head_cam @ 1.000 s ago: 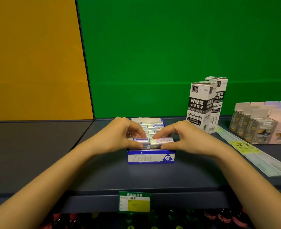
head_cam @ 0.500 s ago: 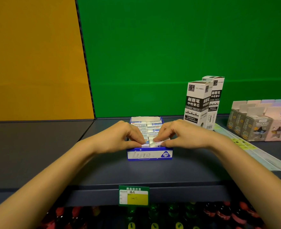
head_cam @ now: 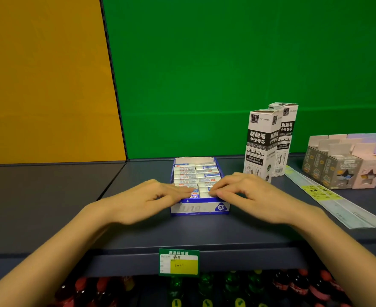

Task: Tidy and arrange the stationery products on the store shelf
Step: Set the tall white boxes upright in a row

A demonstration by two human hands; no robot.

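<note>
A person's left hand (head_cam: pixel 147 200) and right hand (head_cam: pixel 251 193) rest side by side, fingers outstretched, fingertips pressing the front row of small white wrapped erasers (head_cam: pixel 195 173) in a blue-and-white cardboard display box (head_cam: pixel 200 208). The box sits mid-front on a dark grey-blue metal store shelf (head_cam: pixel 138 235) backed by a green wall panel (head_cam: pixel 226 74) and an orange wall panel (head_cam: pixel 45 80). To the right stand two tall black-and-white refill cartons (head_cam: pixel 260 142), near small grey and pink open-flap boxes (head_cam: pixel 342 169). A green-and-yellow price tag (head_cam: pixel 179 261) hangs on the shelf edge above blurred bottles (head_cam: pixel 226 289).
</note>
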